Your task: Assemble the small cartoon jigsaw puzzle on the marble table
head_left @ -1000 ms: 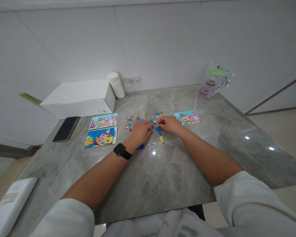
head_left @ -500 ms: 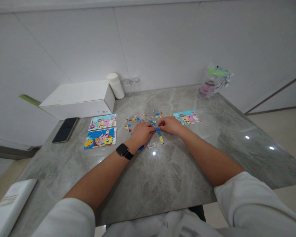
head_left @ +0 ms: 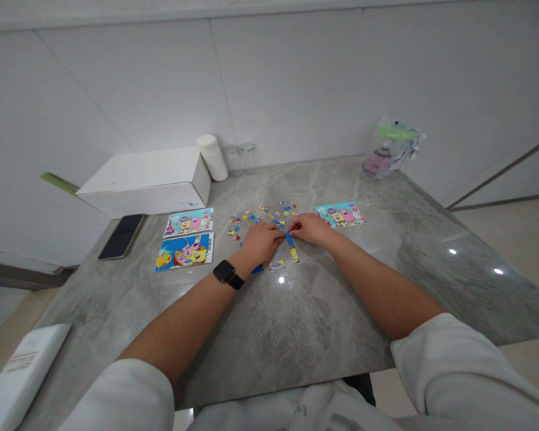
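Blue and yellow, the narrow strip of joined jigsaw pieces [head_left: 293, 252] lies on the grey marbled worktop [head_left: 291, 329], our bare left hand [head_left: 263, 240] and right hand [head_left: 309, 228] at its far end, though we cannot tell whether either grip grasps it.

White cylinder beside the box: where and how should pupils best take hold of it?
Probably around the upper body of the white cylinder, coming from the person's side: it is round and taller than wide, while the white box crowds its left and clear containers flank its right.
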The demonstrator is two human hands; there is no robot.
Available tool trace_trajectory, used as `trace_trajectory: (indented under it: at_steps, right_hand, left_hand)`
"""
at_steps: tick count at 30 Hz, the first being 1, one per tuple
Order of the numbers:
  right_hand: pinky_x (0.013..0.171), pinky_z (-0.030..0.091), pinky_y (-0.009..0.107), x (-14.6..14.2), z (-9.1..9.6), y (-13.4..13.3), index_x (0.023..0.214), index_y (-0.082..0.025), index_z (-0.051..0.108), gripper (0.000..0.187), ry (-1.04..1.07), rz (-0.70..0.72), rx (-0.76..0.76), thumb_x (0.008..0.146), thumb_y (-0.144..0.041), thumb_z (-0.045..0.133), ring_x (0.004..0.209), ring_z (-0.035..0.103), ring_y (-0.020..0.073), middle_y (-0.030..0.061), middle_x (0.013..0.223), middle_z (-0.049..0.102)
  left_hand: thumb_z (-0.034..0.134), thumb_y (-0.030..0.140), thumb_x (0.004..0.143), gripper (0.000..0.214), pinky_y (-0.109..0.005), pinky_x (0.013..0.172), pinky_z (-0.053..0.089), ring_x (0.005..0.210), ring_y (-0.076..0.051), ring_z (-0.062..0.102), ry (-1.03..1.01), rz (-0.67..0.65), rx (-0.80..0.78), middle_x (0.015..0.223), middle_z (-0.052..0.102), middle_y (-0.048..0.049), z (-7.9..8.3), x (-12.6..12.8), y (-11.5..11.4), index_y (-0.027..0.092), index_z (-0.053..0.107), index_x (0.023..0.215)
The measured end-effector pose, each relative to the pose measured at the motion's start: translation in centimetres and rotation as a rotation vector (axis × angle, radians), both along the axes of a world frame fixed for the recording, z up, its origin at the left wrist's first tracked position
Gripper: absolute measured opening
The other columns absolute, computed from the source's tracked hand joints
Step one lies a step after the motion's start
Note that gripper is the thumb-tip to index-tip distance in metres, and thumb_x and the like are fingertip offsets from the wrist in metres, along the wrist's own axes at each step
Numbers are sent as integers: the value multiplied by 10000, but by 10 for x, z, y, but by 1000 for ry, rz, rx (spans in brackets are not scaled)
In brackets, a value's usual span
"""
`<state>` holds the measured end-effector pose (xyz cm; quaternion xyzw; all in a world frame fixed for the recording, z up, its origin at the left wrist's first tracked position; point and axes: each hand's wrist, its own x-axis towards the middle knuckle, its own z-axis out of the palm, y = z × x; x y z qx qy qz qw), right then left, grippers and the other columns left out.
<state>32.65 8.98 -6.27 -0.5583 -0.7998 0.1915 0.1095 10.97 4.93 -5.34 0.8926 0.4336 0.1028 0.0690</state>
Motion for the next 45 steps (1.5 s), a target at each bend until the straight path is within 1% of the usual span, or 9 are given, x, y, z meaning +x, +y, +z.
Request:
trace_trajectory:
  at_steps: [7, 10, 15, 20, 23, 26, 30, 35, 45]
  right_hand:
    - [729, 483, 254, 3, -5, 3, 897, -253, 819, 67, 72, -10, -12, 841, -223, 798, 804, 717, 168, -8, 871, 802]
    - [726, 475, 258, 4, -3, 3, 904, -239, 810, 75, 142, -62, 44, 852, -210, 765, 785, 696, 163, -1, 867, 795]
    - [729, 474, 279, -1, -3, 1, 918, -217, 790, 94, 268, -125, 215, 889, -213, 700, 783, 676, 173, 26, 877, 773]
    - [798, 512, 318, -9, -13, -4, 960, -222, 774, 129, 364, -131, 351, 929, -220, 648, 842, 697, 195, 46, 945, 777]
    - [788, 517, 330, -11, -20, -7, 963, -232, 765, 132, 377, -91, 372, 949, -237, 633, 842, 698, 204, 43, 941, 773]
    - [779, 521, 336, -11, -23, -8, 969, -238, 759, 131, 377, -42, 359, 955, -232, 629, 853, 696, 210, 44, 952, 770]
    - [853, 530, 364, -10, -19, -11, 997, -239, 760, 128, 335, 89, 373, 974, -226, 634, 928, 695, 225, 57, 982, 769]
    - [957, 517, 404, -12, -13, -16, 1083, -247, 772, 137, 214, 289, 374, 986, -278, 680, 1023, 689, 247, 83, 1064, 769]
    - [998, 489, 432, -15, -19, -19, 1140, -259, 790, 204, 103, 288, 336, 956, -317, 725, 1092, 682, 270, 86, 1133, 755]
  left_hand:
    - [665, 253, 991, 183, -443, 999, 516, 1094, -285, 692, -119, 33, 19, 1141, 782, -94, 7, -9, 1, 205, 781, 1124]
    - [631, 235, 1006, 172, -428, 1041, 504, 1075, -254, 700, -270, 111, 80, 1111, 791, -73, 16, -31, 3, 206, 770, 1102]
    - [581, 288, 1026, 219, -397, 937, 531, 941, -234, 694, -392, 275, 149, 1042, 784, -73, 31, -78, -2, 204, 771, 1093]
    - [557, 337, 1036, 240, -375, 865, 543, 885, -222, 686, -432, 316, 122, 959, 770, -57, 23, -100, -19, 214, 760, 1069]
    - [554, 341, 1043, 230, -397, 903, 555, 929, -228, 689, -426, 280, 95, 1000, 762, -67, 12, -102, -31, 210, 742, 1061]
    - [608, 378, 1030, 230, -440, 1004, 552, 1073, -253, 686, -426, 159, 63, 1109, 749, -85, 4, -103, -40, 211, 716, 1145]
    - [718, 492, 968, 430, -479, 1145, 504, 1286, -286, 624, -386, -13, -22, 1345, 686, -114, -1, -105, -45, 228, 662, 1303]
    - [697, 469, 984, 413, -513, 1190, 470, 1344, -300, 596, -322, -58, -21, 1426, 651, -126, -6, -103, -43, 235, 681, 1324]
    - [631, 474, 1025, 410, -525, 1178, 464, 1287, -305, 612, -175, -89, -1, 1380, 692, -112, 0, -92, -52, 225, 699, 1344]
